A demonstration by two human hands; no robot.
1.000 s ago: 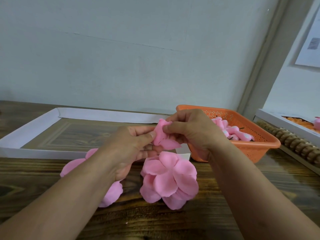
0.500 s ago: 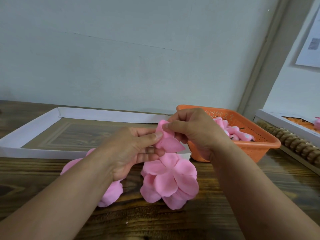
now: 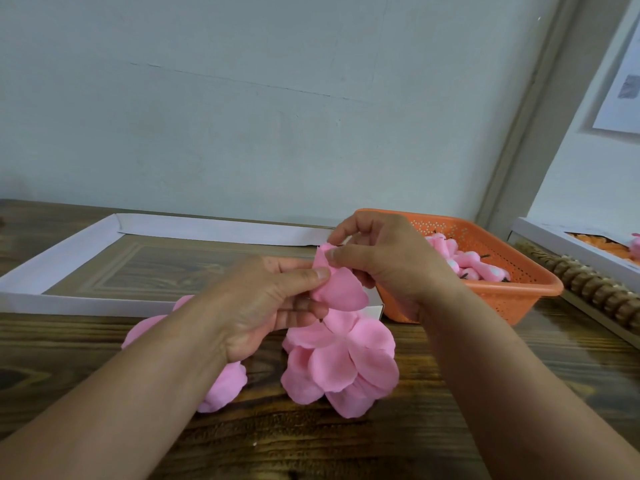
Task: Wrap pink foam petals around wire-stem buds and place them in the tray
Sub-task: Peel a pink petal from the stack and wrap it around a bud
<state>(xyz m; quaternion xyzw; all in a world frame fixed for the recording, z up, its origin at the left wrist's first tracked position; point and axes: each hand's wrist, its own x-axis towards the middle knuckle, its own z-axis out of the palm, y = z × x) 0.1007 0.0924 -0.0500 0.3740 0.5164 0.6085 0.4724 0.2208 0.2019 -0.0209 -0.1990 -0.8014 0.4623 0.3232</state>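
Pinch the soft pink foam petal (image 3: pixel 337 287) with your left hand (image 3: pixel 263 306) and right hand (image 3: pixel 388 265) above the counter, and keep the overlap tight around the hidden bud.

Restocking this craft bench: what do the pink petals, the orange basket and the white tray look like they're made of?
Pink petals: thin matte foam, apparently; soft, curling edges. Orange basket: moulded plastic, its walls perforated with small holes. White tray: probably matte cardboard, with folded flat rims.
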